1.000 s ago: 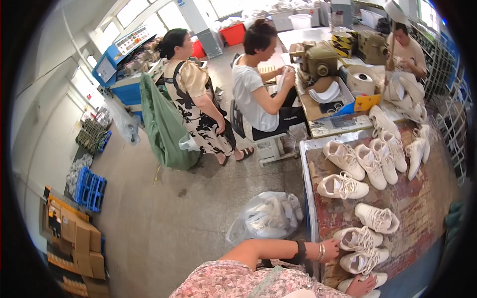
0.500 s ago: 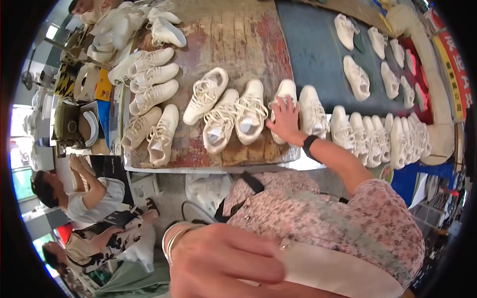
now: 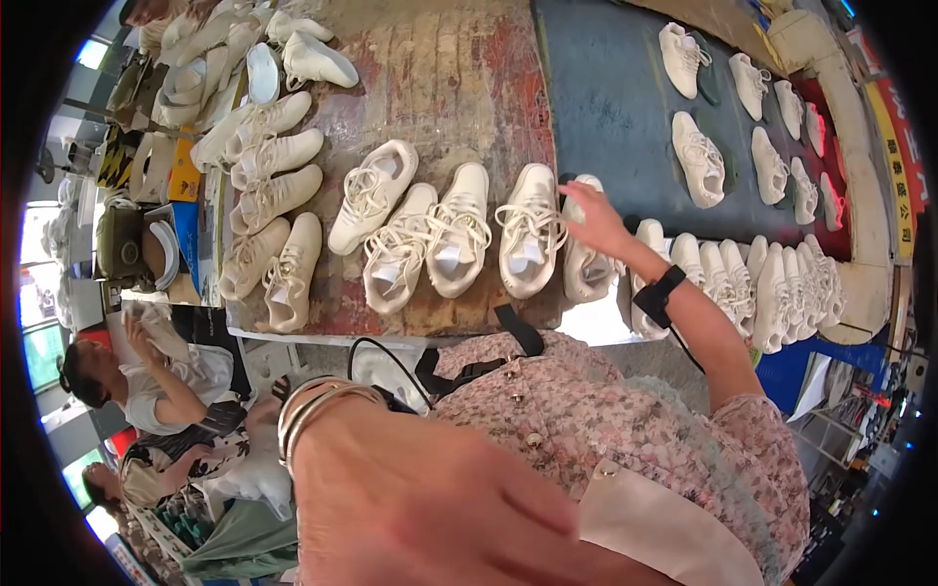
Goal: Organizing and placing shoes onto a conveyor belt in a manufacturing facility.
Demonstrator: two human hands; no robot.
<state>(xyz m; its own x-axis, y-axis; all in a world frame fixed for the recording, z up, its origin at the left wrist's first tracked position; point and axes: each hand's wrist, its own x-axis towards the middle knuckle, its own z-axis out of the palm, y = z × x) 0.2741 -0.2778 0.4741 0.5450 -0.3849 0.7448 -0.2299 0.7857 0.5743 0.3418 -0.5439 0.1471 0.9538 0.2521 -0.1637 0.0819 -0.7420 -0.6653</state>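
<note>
At the right side of the table, my right hand [image 3: 598,223] reaches over the toe of a cream lace-up sneaker [image 3: 590,273], its fingers stretched out along the upper. A dark band circles that wrist. Just left of it stands another cream sneaker [image 3: 532,232] with spread laces, followed by a third sneaker [image 3: 459,230] and more in the same row. Close to the camera at the bottom, my left hand [image 3: 420,488] is blurred, with metal bangles at the wrist. Its fingers curl downward, and whatever they may hold is hidden.
More cream sneakers [image 3: 278,156] line the table's left side. A tight row of them [image 3: 772,298] stands at the right, beside a dark conveyor belt [image 3: 616,117] carrying several more. Two people [image 3: 181,366] are at the lower left. A worn wooden tabletop [image 3: 440,88] stretches away behind the shoes.
My right hand has moved off one sneaker onto the neighbouring sneaker to its right. The near shoes sit slightly further left in view, and my left hand looks larger and closer.
</note>
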